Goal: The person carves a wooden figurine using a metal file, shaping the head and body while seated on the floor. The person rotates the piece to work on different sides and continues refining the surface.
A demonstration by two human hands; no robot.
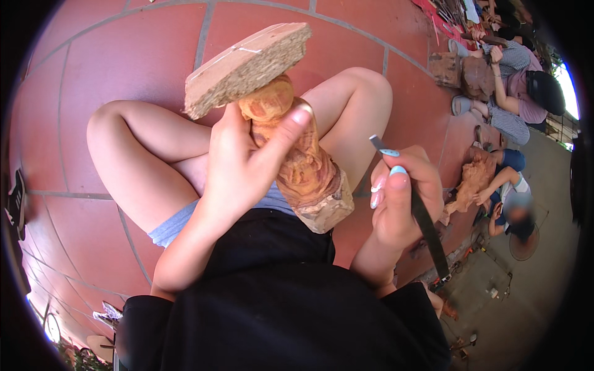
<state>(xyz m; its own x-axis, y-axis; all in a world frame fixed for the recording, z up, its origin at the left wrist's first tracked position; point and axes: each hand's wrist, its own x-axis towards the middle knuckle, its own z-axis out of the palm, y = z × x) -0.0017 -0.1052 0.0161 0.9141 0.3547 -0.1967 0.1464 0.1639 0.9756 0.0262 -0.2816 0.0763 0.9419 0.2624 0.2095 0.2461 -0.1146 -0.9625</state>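
Note:
My left hand (241, 154) is closed around a carved wooden figure (297, 161), its thumb lying near the rounded head. The figure leans over my lap, with a rough, blocky end toward my body. At its far end sits a flat slab of wood (247, 68) with a coarse, fibrous edge; whether the two are joined cannot be made out. To the right, my right hand (405, 195) pinches a thin, dark metal carving chisel (424, 219) between thumb and fingers. Its flat tip points up and left, apart from the figure.
Red floor tiles (136, 62) lie around my crossed legs. On the right, a person (520, 86) sits by wooden blocks (464, 74). Nearer, another person (510, 191) handles a carved wooden piece (470, 179). Several tools lie on the floor at upper right.

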